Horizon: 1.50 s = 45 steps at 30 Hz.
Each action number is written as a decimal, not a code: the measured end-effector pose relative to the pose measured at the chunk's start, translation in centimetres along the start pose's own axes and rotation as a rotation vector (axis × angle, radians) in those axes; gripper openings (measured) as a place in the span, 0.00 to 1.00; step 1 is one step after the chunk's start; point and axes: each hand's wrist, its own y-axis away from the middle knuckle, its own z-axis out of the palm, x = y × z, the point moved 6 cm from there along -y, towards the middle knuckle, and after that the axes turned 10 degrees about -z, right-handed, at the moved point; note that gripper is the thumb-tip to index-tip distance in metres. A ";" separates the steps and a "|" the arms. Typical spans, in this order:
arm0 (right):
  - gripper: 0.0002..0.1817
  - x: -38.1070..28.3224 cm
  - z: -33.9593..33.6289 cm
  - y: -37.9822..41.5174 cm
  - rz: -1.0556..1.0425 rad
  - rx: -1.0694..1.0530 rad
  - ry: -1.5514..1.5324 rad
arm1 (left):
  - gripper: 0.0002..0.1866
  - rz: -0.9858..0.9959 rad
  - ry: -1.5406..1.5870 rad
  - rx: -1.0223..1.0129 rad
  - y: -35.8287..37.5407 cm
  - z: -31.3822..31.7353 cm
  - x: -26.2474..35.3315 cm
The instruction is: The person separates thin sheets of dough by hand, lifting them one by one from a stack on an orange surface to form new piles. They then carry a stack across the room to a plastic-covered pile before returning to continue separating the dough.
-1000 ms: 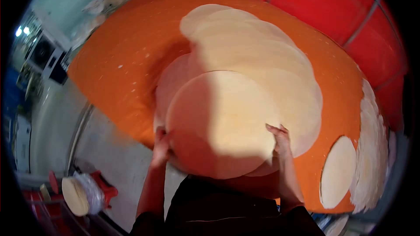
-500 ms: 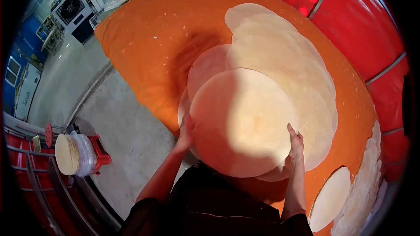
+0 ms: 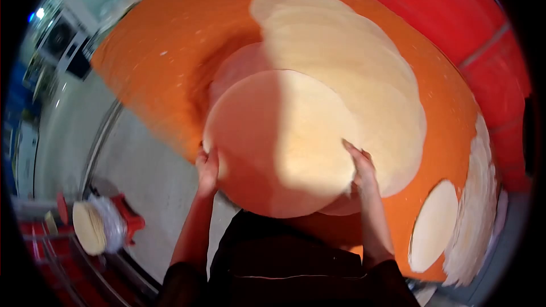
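Observation:
A large, thin, pale round sheet (image 3: 284, 142) is held in front of me by both hands. My left hand (image 3: 208, 167) grips its left edge, with the thumb on top. At the right edge my right hand (image 3: 362, 165) pinches the sheet, thumb on top and the other fingers mostly hidden beneath. Behind and to the right, overlapping pale round sheets (image 3: 347, 62) lie on the orange cloth (image 3: 153, 51). Part of another sheet shows beyond the held one at its upper left. Shadow covers the left half of the held sheet.
A single round sheet (image 3: 435, 227) lies at the lower right, beside a pile of thin sheets (image 3: 469, 216). At the lower left, a stack of rounds (image 3: 89, 228) with plastic wrap sits by a red stool (image 3: 132, 220). A fan unit (image 3: 62, 40) stands at the upper left.
Both hands and the held sheet have shifted left and slightly up in the view. The background has shifted too, and the sheet's left edge covers less of the sheets beneath.

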 end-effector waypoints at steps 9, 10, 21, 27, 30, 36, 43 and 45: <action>0.19 0.1 0.8 1.6 -0.034 -0.086 0.095 | 0.15 -0.363 0.245 -0.290 1.5 -1.1 1.0; 0.18 0.5 0.4 1.4 0.003 -0.116 0.075 | 0.14 -0.347 0.209 -0.243 2.1 -1.5 0.9; 0.29 1.2 2.8 0.4 0.218 -0.331 0.008 | 0.17 -0.164 0.211 -0.064 0.6 -4.0 1.9; 0.30 1.7 4.2 -2.1 0.035 -0.189 0.124 | 0.13 0.238 -0.149 0.009 -0.9 -4.7 0.0; 0.27 1.9 4.1 -1.8 -0.047 -0.219 0.104 | 0.14 0.153 -0.046 -0.110 -0.7 -4.6 0.1; 0.17 1.7 3.3 -2.3 0.030 -0.346 0.322 | 0.16 -0.464 0.325 -0.252 3.8 -4.2 -0.8; 0.16 0.1 5.9 -0.9 0.045 -0.362 0.199 | 0.20 -0.272 0.292 -0.298 2.3 -6.7 0.7; 0.21 2.1 5.7 0.4 0.148 -0.422 0.089 | 0.22 -0.368 0.595 -0.328 2.7 -5.5 3.0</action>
